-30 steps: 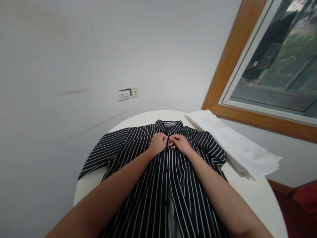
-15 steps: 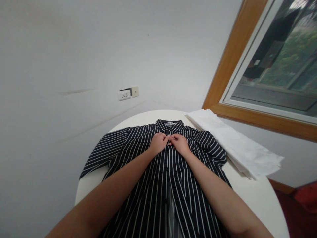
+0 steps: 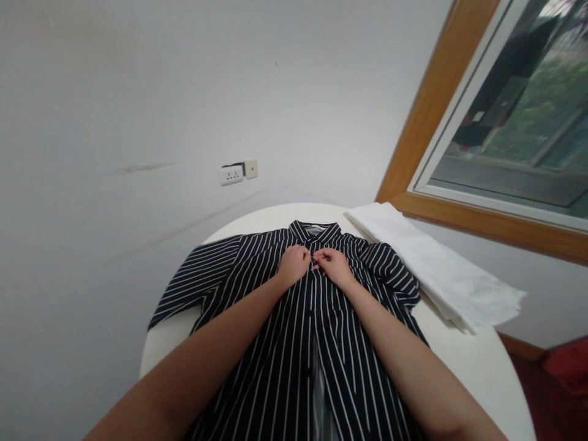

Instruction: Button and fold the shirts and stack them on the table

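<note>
A black shirt with white stripes (image 3: 275, 343) lies face up, its collar at the far side and its front parted lower down. On the front edge below the collar, my left hand (image 3: 294, 262) is closed with the fingers curled on the cloth. Just to its right my right hand (image 3: 333, 266) pinches the shirt's front edge between thumb and fingers. The fingertips of both hands almost meet at the centre line. Whatever button sits between them is too small to make out.
The shirt is spread on a round white table (image 3: 478, 373). Folded white cloth or paper (image 3: 432, 263) lies along the right side and overhangs the edge. Behind stand a wall with a socket (image 3: 230, 175) and a wood-framed window (image 3: 427, 110).
My left fingers have drawn in slightly, leaving a small gap to the right fingertips. The right hand and the shirt are nearly unchanged.
</note>
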Available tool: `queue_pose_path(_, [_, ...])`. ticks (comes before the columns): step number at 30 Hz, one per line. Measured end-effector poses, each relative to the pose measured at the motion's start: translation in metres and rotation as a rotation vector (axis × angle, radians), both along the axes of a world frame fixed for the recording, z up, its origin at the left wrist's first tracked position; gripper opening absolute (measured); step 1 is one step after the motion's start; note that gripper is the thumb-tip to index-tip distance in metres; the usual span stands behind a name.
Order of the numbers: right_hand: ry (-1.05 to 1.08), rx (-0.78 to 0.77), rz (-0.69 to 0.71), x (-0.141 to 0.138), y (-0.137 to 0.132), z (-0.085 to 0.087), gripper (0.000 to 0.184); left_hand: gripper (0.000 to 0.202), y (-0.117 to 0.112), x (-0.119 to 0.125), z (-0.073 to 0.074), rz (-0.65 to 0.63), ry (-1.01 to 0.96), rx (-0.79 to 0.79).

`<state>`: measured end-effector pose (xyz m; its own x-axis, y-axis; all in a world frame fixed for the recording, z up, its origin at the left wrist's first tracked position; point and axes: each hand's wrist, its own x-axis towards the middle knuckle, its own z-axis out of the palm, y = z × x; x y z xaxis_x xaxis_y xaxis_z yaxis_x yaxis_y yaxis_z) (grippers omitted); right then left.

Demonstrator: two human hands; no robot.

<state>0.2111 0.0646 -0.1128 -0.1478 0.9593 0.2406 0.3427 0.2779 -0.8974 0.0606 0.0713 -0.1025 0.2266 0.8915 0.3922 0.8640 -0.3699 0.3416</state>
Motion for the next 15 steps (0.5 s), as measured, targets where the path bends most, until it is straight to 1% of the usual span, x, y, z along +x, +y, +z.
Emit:
queue_pose_path(5, [-0.029, -0.034, -0.018, 0.0001, 0.0004, 0.0029, 0.009, 0.028, -0.0006, 0.0003, 0.0007, 0.004, 0.017, -0.001])
queue_pose_path(9, [-0.082, -0.080, -0.056, -0.0014, 0.0016, 0.0048, 0.013, 0.026, -0.0027, -0.0002, 0.0038, -0.017, 0.060, -0.010])
queue_pose_path(15, [-0.121, -0.080, -0.099, -0.0033, 0.0008, 0.0081, 0.015, 0.023, -0.0037, -0.0006, 0.0059, -0.016, 0.065, -0.015])
